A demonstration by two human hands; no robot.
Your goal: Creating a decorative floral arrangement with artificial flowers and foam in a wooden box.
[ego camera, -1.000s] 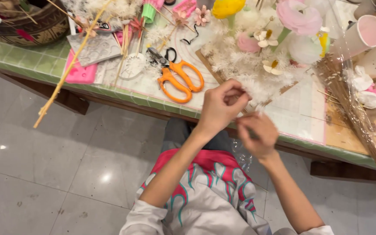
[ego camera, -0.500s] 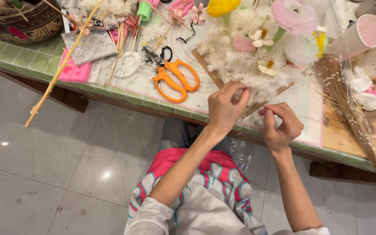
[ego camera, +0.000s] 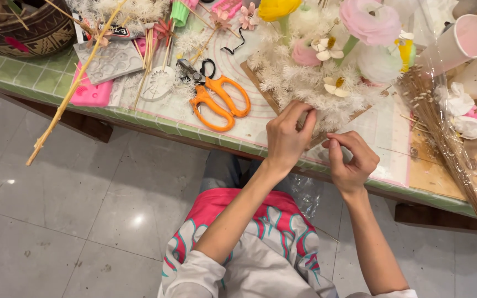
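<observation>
- Since the earlier frames, both hands have come up from the table edge toward the white foliage; the right hand (ego camera: 350, 160), a second ago low and near the lap, now sits level with the left hand (ego camera: 287, 138).
- The left hand is curled narrow, fingertips pinched on a white feathery sprig (ego camera: 318, 113) at the near edge of the white bunch.
- The sprig's long axis appears to run from the pinch up and to the right, away from the person, tip buried in the white dried foliage (ego camera: 299, 77); its exact outline is hard to separate from the mass.
- The right hand is also closed narrow, thumb against forefinger, just beside the left hand; whether a thin stem lies in that pinch cannot be told.
- Both hands hover over the near edge of the green-tiled table (ego camera: 40, 83), above the pale work mat (ego camera: 382, 132).
- Orange-handled scissors (ego camera: 219, 102) lie to the left of the left hand, blades pointing up-left.
- A pink artificial flower (ego camera: 370, 21) and a yellow flower (ego camera: 277, 8) stand behind the foliage.
- A bundle of dried grass stalks (ego camera: 448, 149) lies on the right, running diagonally off the table edge.
- A long yellow stalk (ego camera: 73, 88) slants over the left edge.
</observation>
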